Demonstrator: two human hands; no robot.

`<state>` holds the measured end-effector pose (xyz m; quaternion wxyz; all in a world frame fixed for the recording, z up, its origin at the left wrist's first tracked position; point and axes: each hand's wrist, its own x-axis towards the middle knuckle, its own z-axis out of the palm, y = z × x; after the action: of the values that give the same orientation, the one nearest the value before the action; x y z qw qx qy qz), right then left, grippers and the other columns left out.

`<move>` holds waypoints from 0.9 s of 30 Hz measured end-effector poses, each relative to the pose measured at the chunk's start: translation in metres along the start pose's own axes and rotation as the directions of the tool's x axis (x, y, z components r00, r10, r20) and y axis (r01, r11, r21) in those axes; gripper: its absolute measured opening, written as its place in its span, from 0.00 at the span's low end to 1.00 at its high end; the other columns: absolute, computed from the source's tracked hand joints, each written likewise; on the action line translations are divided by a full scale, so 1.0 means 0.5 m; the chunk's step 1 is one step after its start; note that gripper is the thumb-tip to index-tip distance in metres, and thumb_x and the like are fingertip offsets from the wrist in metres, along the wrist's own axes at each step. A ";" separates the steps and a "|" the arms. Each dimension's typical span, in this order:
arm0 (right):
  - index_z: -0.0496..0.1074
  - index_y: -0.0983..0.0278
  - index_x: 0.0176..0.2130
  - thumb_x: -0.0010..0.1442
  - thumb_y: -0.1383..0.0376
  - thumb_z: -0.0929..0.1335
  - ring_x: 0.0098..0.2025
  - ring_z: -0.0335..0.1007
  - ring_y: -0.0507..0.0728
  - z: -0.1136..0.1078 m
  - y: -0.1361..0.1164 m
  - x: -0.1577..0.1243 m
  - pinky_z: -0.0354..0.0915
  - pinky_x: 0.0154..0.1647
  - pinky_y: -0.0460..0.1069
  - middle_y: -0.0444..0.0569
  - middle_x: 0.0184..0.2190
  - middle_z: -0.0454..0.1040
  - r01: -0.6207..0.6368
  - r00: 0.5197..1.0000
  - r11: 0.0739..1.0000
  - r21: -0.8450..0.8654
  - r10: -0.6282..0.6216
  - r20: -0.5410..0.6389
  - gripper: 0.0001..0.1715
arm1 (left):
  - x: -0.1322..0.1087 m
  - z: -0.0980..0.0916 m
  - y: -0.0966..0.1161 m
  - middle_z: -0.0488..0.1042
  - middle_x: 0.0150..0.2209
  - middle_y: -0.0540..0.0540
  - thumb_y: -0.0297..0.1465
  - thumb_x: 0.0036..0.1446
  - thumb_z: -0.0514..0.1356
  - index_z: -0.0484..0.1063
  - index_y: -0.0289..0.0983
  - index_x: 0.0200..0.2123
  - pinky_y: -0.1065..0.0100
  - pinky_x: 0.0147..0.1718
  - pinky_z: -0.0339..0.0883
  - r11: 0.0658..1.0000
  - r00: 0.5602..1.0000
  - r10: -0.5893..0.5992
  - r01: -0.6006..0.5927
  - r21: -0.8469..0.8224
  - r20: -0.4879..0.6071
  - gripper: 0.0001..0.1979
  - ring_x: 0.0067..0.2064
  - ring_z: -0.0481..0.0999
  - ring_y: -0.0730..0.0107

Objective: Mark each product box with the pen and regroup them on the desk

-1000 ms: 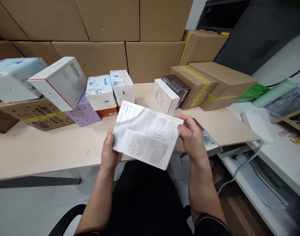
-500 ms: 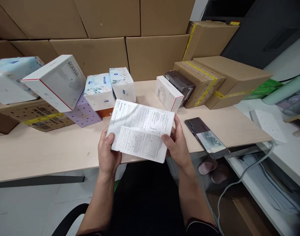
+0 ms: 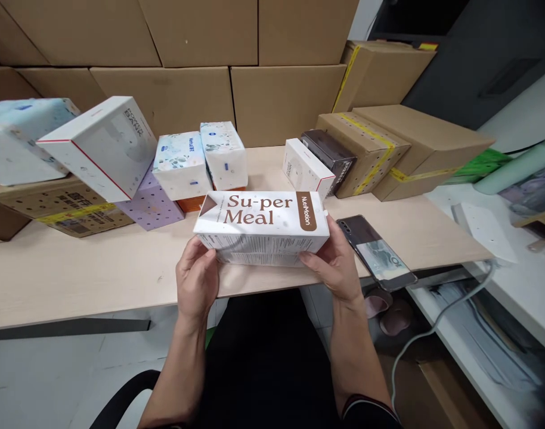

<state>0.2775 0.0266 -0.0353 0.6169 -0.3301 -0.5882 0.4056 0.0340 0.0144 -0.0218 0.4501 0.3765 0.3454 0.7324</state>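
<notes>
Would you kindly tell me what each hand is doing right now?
Left hand: closed on one end of the Su-per Meal box.
Right hand: closed on the box's other end.

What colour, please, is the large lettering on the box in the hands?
The lettering on the box is brown, showing best in the head view.

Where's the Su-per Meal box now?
In the head view, the Su-per Meal box is central, held between left fingers and right fingers, with the phone to its right.
</notes>
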 end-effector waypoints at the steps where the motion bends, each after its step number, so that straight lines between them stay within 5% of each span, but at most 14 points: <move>1: 0.64 0.46 0.69 0.59 0.58 0.78 0.74 0.62 0.66 -0.002 0.004 -0.001 0.62 0.73 0.70 0.48 0.71 0.67 0.019 1.000 0.999 -0.030 -0.019 -0.001 0.44 | 0.000 0.003 0.001 0.83 0.47 0.44 0.32 0.51 0.71 0.83 0.41 0.45 0.62 0.54 0.74 1.000 1.000 0.013 -0.013 0.011 -0.003 0.16 0.54 0.79 0.58; 5: 0.66 0.45 0.69 0.62 0.61 0.77 0.76 0.57 0.65 -0.006 0.003 0.002 0.63 0.73 0.67 0.46 0.74 0.63 0.076 0.997 0.982 -0.174 -0.076 0.005 0.41 | -0.001 0.007 0.004 0.82 0.48 0.44 0.32 0.50 0.71 0.83 0.42 0.44 0.59 0.56 0.72 0.999 0.999 0.032 -0.032 0.017 -0.015 0.15 0.55 0.78 0.56; 10: 0.69 0.45 0.67 0.62 0.62 0.76 0.67 0.69 0.64 0.000 -0.008 0.003 0.78 0.57 0.59 0.47 0.71 0.66 0.053 0.997 0.971 -0.234 -0.063 -0.036 0.38 | 0.000 0.002 0.005 0.81 0.46 0.48 0.35 0.48 0.71 0.81 0.44 0.42 0.62 0.49 0.74 0.990 0.995 0.066 -0.057 -0.129 0.069 0.16 0.50 0.78 0.60; 16: 0.68 0.42 0.67 0.62 0.61 0.76 0.62 0.73 0.63 -0.001 -0.003 -0.014 0.78 0.53 0.56 0.45 0.71 0.66 0.054 0.998 0.974 -0.221 -0.060 -0.019 0.38 | -0.002 0.002 0.000 0.79 0.46 0.48 0.48 0.56 0.69 0.76 0.42 0.37 0.64 0.48 0.74 0.972 0.989 0.100 -0.074 -0.225 0.109 0.16 0.50 0.77 0.62; 23: 0.64 0.50 0.70 0.57 0.35 0.72 0.64 0.72 0.68 -0.019 -0.040 -0.033 0.72 0.63 0.64 0.52 0.73 0.62 -0.084 0.993 0.994 -0.069 0.089 0.073 0.50 | -0.004 -0.003 -0.004 0.78 0.44 0.47 0.48 0.57 0.69 0.76 0.43 0.41 0.59 0.49 0.75 0.984 0.993 0.099 -0.089 -0.153 0.059 0.17 0.48 0.78 0.59; 27: 0.64 0.51 0.65 0.60 0.33 0.68 0.62 0.73 0.67 -0.015 -0.052 -0.042 0.74 0.60 0.64 0.53 0.69 0.68 -0.127 0.990 0.992 -0.004 0.127 0.063 0.44 | -0.005 -0.006 0.002 0.80 0.42 0.46 0.51 0.58 0.67 0.77 0.44 0.38 0.55 0.50 0.76 0.994 0.998 0.052 -0.050 -0.100 0.025 0.17 0.48 0.79 0.57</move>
<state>0.2885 -0.0032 -0.0223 0.5709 -0.3538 -0.5853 0.4543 0.0318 0.0111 -0.0228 0.4541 0.3723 0.2927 0.7547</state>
